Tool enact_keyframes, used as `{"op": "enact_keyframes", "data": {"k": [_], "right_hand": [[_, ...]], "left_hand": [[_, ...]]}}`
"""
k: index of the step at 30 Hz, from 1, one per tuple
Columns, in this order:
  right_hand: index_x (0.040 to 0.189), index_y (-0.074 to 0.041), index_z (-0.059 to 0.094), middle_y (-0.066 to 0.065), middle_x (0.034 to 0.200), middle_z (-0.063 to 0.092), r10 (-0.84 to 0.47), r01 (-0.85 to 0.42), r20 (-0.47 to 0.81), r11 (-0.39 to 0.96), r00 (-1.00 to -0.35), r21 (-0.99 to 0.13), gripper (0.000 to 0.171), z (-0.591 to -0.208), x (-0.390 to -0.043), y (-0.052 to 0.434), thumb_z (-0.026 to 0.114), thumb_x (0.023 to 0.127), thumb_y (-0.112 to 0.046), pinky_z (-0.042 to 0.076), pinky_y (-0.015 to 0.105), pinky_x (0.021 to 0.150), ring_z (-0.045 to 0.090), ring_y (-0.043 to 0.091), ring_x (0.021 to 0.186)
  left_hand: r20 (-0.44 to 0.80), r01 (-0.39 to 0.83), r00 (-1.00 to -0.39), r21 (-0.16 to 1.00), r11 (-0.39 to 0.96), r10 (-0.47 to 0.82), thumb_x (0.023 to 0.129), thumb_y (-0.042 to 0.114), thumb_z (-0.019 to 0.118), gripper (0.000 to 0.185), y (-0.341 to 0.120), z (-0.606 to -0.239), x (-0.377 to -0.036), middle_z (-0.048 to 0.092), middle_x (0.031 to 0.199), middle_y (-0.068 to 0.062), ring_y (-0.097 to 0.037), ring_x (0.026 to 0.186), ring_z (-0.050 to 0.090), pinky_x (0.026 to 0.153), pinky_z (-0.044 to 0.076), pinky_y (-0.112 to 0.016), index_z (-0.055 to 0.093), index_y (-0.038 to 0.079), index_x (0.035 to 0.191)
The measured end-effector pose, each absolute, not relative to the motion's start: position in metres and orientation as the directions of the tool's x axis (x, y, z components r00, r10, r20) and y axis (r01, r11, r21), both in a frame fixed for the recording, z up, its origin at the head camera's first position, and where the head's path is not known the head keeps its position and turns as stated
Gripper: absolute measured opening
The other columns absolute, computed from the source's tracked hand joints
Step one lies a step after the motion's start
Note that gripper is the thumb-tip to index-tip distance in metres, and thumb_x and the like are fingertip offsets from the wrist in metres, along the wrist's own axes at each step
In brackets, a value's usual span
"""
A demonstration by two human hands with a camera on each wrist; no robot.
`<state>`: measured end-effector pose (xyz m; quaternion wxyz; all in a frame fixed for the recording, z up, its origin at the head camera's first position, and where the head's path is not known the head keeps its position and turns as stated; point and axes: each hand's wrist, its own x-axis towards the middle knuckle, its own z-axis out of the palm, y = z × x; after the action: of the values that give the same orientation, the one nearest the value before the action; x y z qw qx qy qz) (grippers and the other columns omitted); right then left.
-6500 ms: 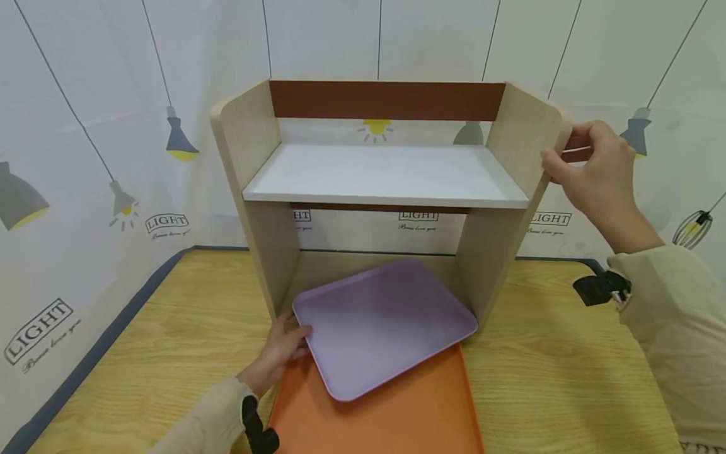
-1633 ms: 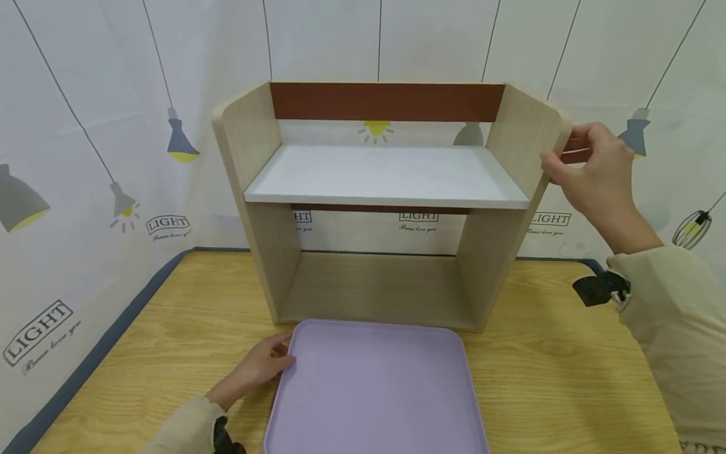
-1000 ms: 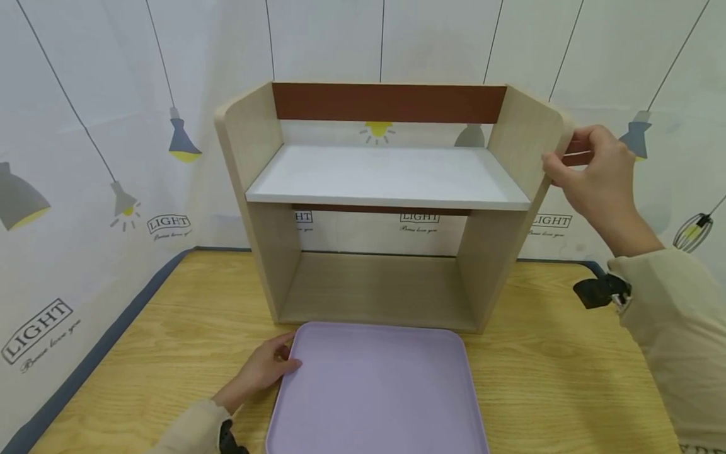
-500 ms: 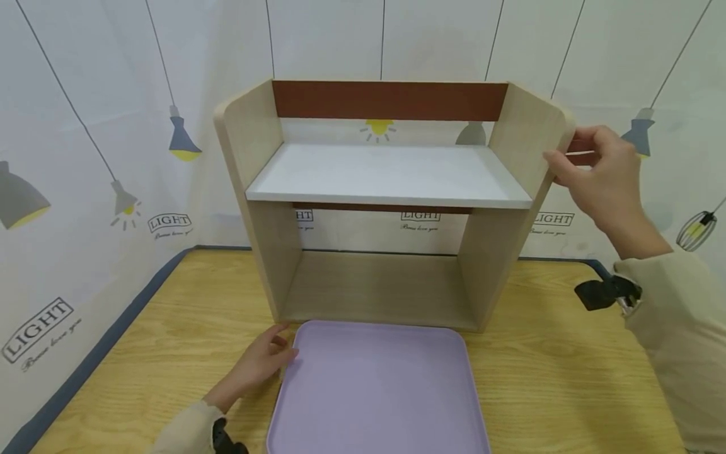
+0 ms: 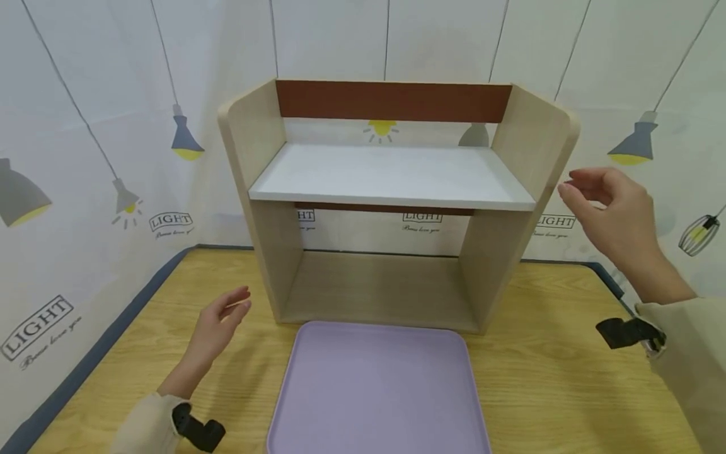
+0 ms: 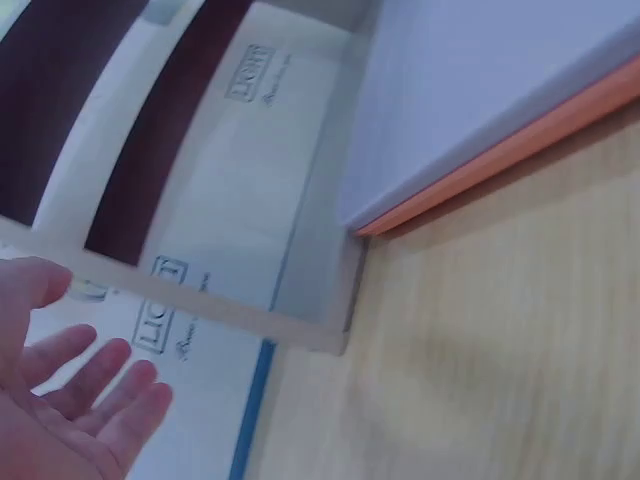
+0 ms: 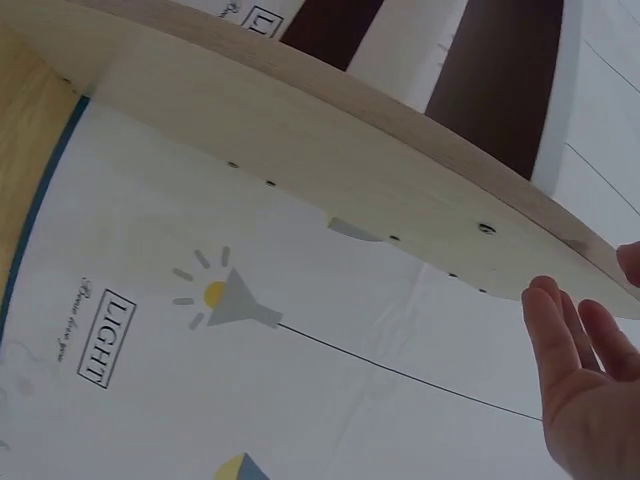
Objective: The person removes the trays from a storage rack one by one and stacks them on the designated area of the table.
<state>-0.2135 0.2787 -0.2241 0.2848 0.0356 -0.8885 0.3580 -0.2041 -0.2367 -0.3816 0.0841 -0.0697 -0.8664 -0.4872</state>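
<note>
A lilac tray point(image 5: 380, 391) lies flat on the table in front of a small shelf unit point(image 5: 391, 173) with pale wood sides and a white middle board. In the left wrist view an orange tray point(image 6: 500, 153) shows as a band directly beneath the lilac one, edges lined up. My left hand point(image 5: 212, 328) hovers over the table left of the trays, fingers relaxed, holding nothing. Beside the unit's right side panel point(image 5: 535, 142) my right hand point(image 5: 618, 217) is raised, loosely bent and touching nothing; the right wrist view shows a gap between its fingers and the panel.
The wooden table point(image 5: 567, 378) extends on both sides of the unit and trays. A wall covering point(image 5: 442, 38) printed with lamps and lettering stands close behind and to the left. The lower compartment's bottom board point(image 5: 377, 287) is bare.
The lilac tray, earlier tilted over the orange one, now lies squarely on it. My left hand has let go and moved left; my right hand has released the side panel and dropped slightly rightward.
</note>
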Motion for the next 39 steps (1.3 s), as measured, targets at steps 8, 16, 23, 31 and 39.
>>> {"op": "enact_keyframes", "data": {"k": [8, 16, 23, 31, 39], "right_hand": [[0.121, 0.003, 0.045, 0.023, 0.116, 0.050, 0.063, -0.228, 0.452, 0.797, -0.890, -0.560, 0.047, -0.276, -0.212, 0.291, 0.048, 0.089, -0.032, 0.043, 0.030, 0.086, 0.048, 0.030, 0.103], [0.127, 0.011, 0.037, 0.037, 0.120, 0.040, -0.068, -0.242, 0.390, 0.876, -0.918, -0.416, 0.053, -0.333, -0.218, 0.300, 0.047, 0.091, -0.028, 0.038, 0.057, 0.072, 0.048, 0.048, 0.089], [0.127, 0.016, 0.032, 0.041, 0.126, 0.029, -0.141, -0.274, 0.352, 0.891, -0.925, -0.363, 0.059, -0.371, -0.226, 0.304, 0.044, 0.093, -0.031, 0.023, 0.065, 0.086, 0.029, 0.055, 0.111], [0.138, 0.002, 0.023, 0.031, 0.139, 0.011, -0.138, -0.200, 0.218, 0.933, -0.966, -0.298, 0.064, -0.390, -0.224, 0.304, 0.030, 0.094, -0.044, -0.008, 0.069, 0.088, 0.009, 0.048, 0.125], [0.139, -0.001, 0.019, 0.029, 0.141, 0.007, -0.089, -0.139, 0.172, 0.941, -0.981, -0.308, 0.066, -0.392, -0.225, 0.307, 0.025, 0.093, -0.048, -0.013, 0.067, 0.088, 0.005, 0.046, 0.126]], "left_hand": [[0.335, 0.281, -0.942, 0.740, 0.611, 0.028, 0.093, 0.027, 0.044, 0.050, -0.250, -0.367, -0.218, 0.036, 0.133, -0.023, -0.035, 0.120, 0.035, 0.094, 0.034, -0.046, 0.035, -0.003, 0.133], [0.368, 0.317, -0.918, 0.458, 0.831, 0.148, 0.093, 0.029, 0.043, 0.056, -0.262, -0.359, -0.235, 0.024, 0.138, -0.026, -0.044, 0.124, 0.021, 0.094, 0.021, -0.059, 0.027, -0.005, 0.135], [0.291, 0.287, -0.934, 0.272, 0.918, 0.206, 0.095, 0.036, 0.036, 0.058, -0.267, -0.362, -0.245, 0.015, 0.142, -0.025, -0.043, 0.127, 0.010, 0.093, 0.009, -0.066, 0.025, -0.003, 0.137], [0.213, 0.246, -0.955, 0.190, 0.951, 0.204, 0.095, 0.045, 0.025, 0.061, -0.271, -0.366, -0.246, 0.007, 0.145, -0.019, -0.039, 0.130, 0.002, 0.094, 0.002, -0.066, 0.018, 0.006, 0.141], [0.203, 0.236, -0.958, 0.167, 0.957, 0.201, 0.094, 0.048, 0.024, 0.062, -0.276, -0.369, -0.247, 0.004, 0.146, -0.017, -0.037, 0.131, -0.001, 0.094, -0.002, -0.065, 0.016, 0.010, 0.142]]}}
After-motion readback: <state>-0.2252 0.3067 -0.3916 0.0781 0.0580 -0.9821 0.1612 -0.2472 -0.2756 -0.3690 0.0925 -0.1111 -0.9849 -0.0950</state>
